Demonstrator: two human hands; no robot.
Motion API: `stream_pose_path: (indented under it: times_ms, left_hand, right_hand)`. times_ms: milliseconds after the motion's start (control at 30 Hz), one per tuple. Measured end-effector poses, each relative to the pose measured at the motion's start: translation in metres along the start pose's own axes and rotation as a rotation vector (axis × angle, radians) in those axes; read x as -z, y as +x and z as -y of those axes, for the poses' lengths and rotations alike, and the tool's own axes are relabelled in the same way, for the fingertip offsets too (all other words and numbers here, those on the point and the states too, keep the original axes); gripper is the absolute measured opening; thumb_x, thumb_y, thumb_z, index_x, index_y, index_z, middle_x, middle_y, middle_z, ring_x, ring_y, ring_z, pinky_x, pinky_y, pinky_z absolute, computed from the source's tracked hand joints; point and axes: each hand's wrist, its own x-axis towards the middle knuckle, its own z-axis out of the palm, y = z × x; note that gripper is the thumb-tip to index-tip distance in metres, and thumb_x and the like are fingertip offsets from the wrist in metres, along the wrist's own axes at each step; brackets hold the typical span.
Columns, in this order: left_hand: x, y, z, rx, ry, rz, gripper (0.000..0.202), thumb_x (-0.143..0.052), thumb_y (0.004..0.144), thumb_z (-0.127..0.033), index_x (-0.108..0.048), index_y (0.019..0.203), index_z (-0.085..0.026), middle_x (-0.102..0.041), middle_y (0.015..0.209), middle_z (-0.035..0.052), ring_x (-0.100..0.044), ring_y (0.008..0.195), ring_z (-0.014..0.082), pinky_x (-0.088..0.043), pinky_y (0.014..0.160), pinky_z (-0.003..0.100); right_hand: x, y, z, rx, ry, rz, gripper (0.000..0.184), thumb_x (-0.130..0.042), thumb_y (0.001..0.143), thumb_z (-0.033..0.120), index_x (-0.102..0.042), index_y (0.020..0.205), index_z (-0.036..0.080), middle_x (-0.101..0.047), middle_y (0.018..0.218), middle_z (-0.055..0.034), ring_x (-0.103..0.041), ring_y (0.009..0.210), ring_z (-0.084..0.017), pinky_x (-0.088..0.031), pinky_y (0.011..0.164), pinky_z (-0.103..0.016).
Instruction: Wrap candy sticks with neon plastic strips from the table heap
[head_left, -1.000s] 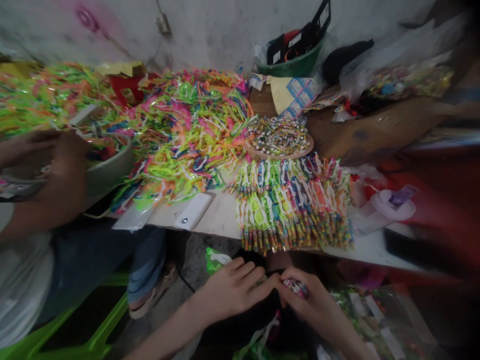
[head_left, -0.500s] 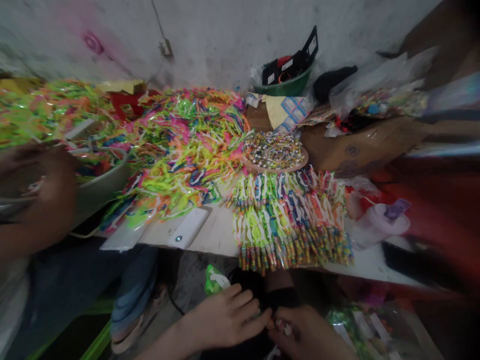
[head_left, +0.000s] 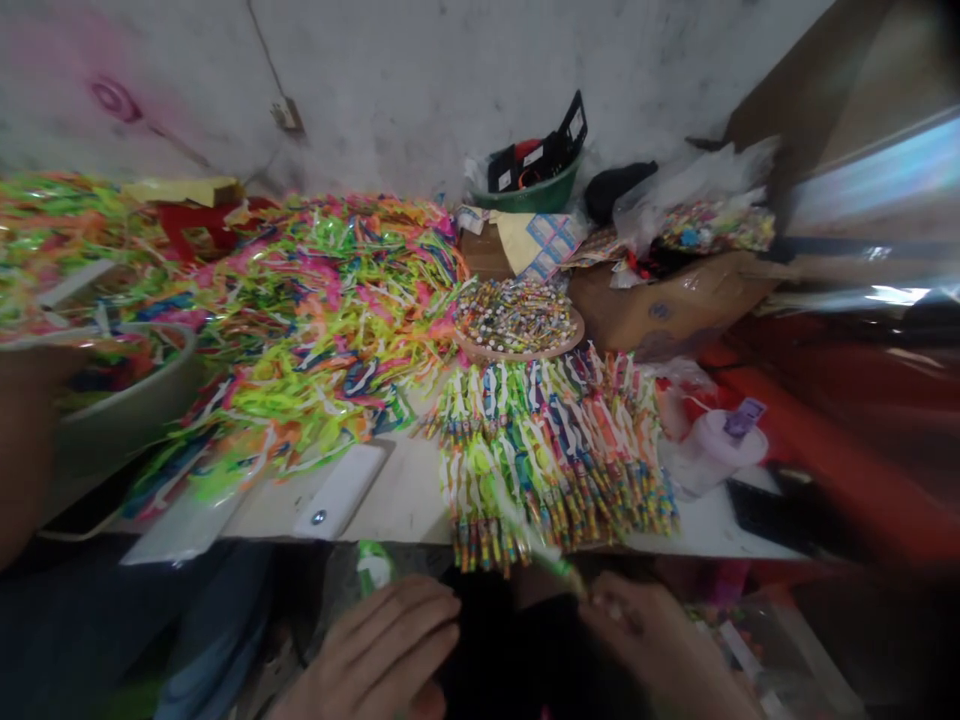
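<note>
My left hand [head_left: 382,650] lies flat on dark cloth at the bottom edge, fingers stretched out and holding nothing. My right hand [head_left: 645,640], blurred, pinches the lower end of a thin packed stick [head_left: 551,560] that slants up and left toward the table edge. Just above both hands, a fanned row of colourful packed sticks [head_left: 555,450] lies on the white table [head_left: 412,500]. A round tray of small sweets [head_left: 517,315] sits behind that row. A big heap of neon plastic strips [head_left: 322,320] covers the table's left half.
Another person's arm [head_left: 22,440] is at the left by a grey bowl [head_left: 127,410]. A white phone [head_left: 341,490] lies near the table's front edge. A cardboard box [head_left: 667,300], a green basin [head_left: 529,190] and a lidded cup [head_left: 712,450] stand right and back.
The view swung right and up. My hands have parted: the left one drew back and flattened, while the right one now lifts a thin stick toward the table edge.
</note>
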Motion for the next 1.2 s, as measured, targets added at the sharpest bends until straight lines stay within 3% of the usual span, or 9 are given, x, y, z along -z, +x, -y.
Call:
stream_pose_path:
  times_ms: [67, 167, 367, 500, 600, 767, 867, 1000, 1200]
  left_hand:
    - [-0.001, 0.002, 0.002, 0.07, -0.015, -0.073, 0.026, -0.034, 0.096, -0.027, -0.058, 0.092, -0.016, -0.069, 0.071, 0.0025, -0.063, 0.076, 0.0129, -0.05, 0.079, 0.024]
    - [-0.011, 0.002, -0.004, 0.134, -0.026, -0.066, 0.026, -0.034, 0.097, -0.024, -0.057, 0.086, -0.017, -0.067, 0.065, 0.0, -0.062, 0.063, 0.0099, -0.049, 0.066, 0.021]
    - [-0.019, -0.001, -0.016, 0.194, -0.018, -0.018, 0.031, -0.03, 0.098, -0.027, -0.057, 0.084, -0.02, -0.07, 0.067, -0.0046, -0.065, 0.062, 0.0077, -0.047, 0.065, 0.018]
    - [-0.021, -0.011, -0.015, 0.227, -0.009, 0.048, 0.031, -0.029, 0.098, -0.033, -0.056, 0.09, -0.021, -0.071, 0.071, -0.0046, -0.067, 0.063, 0.0087, -0.048, 0.06, 0.018]
    - [-0.027, -0.02, -0.016, 0.303, -0.024, 0.122, 0.032, -0.028, 0.097, -0.039, -0.054, 0.095, -0.021, -0.072, 0.075, -0.0039, -0.068, 0.063, 0.0094, -0.049, 0.056, 0.017]
    - [-0.041, -0.02, -0.017, 0.492, -0.08, 0.204, 0.027, -0.024, 0.098, -0.036, -0.046, 0.095, -0.019, -0.068, 0.068, -0.0022, -0.065, 0.051, 0.0119, -0.049, 0.047, 0.02]
    - [-0.048, -0.008, -0.014, 0.468, -0.101, 0.218, 0.026, -0.025, 0.098, -0.032, -0.046, 0.093, -0.019, -0.068, 0.069, -0.0007, -0.066, 0.054, 0.0131, -0.049, 0.049, 0.022]
    - [-0.052, 0.014, -0.012, 0.314, -0.096, 0.21, 0.016, -0.041, 0.095, -0.029, -0.054, 0.097, -0.019, -0.068, 0.077, -0.0007, -0.066, 0.07, 0.0138, -0.052, 0.062, 0.024]
    - [-0.045, 0.025, -0.013, 0.341, -0.142, 0.281, 0.025, -0.04, 0.095, -0.026, -0.051, 0.115, -0.016, -0.066, 0.09, 0.0036, -0.062, 0.083, 0.0159, -0.052, 0.075, 0.03]
  right_hand:
    - [0.017, 0.016, -0.024, -0.102, 0.032, -0.262, 0.032, -0.051, 0.079, 0.051, -0.064, 0.077, 0.021, -0.068, 0.066, -0.0028, -0.062, 0.058, -0.018, -0.042, 0.053, -0.024]
    - [0.04, 0.044, -0.057, -0.274, 0.015, -0.42, 0.039, -0.051, 0.073, 0.057, -0.064, 0.077, 0.02, -0.067, 0.063, -0.0052, -0.062, 0.056, -0.022, -0.042, 0.054, -0.028]
    - [0.056, 0.083, -0.079, -0.374, -0.105, -0.353, 0.047, -0.043, 0.073, 0.061, -0.065, 0.08, 0.02, -0.067, 0.063, -0.0067, -0.064, 0.064, -0.027, -0.042, 0.059, -0.032]
    - [0.054, 0.086, -0.079, -0.37, -0.13, -0.348, 0.047, -0.045, 0.073, 0.06, -0.066, 0.086, 0.02, -0.07, 0.082, -0.01, -0.065, 0.078, -0.029, -0.043, 0.068, -0.035]
    - [0.057, 0.082, -0.078, -0.391, -0.104, -0.387, 0.047, -0.047, 0.073, 0.059, -0.063, 0.094, 0.02, -0.069, 0.076, -0.0073, -0.064, 0.07, -0.026, -0.044, 0.064, -0.033]
    - [0.059, 0.07, -0.053, -0.313, -0.047, -0.458, 0.039, -0.052, 0.069, 0.056, -0.057, 0.08, 0.019, -0.062, 0.058, -0.0026, -0.058, 0.056, -0.021, -0.042, 0.054, -0.03]
    - [0.047, 0.061, -0.02, -0.14, 0.054, -0.327, 0.035, -0.055, 0.072, 0.054, -0.061, 0.078, 0.02, -0.067, 0.07, -0.0035, -0.06, 0.061, -0.019, -0.044, 0.057, -0.028]
    - [0.019, 0.049, 0.025, -0.037, 0.241, -0.097, 0.035, -0.054, 0.078, 0.05, -0.064, 0.094, 0.02, -0.069, 0.076, -0.002, -0.059, 0.051, -0.014, -0.045, 0.051, -0.025]
    - [-0.007, 0.036, 0.044, 0.152, 0.252, 0.005, 0.019, -0.054, 0.082, 0.032, -0.058, 0.097, 0.021, -0.069, 0.09, -0.0025, -0.065, 0.083, -0.017, -0.05, 0.075, -0.027]
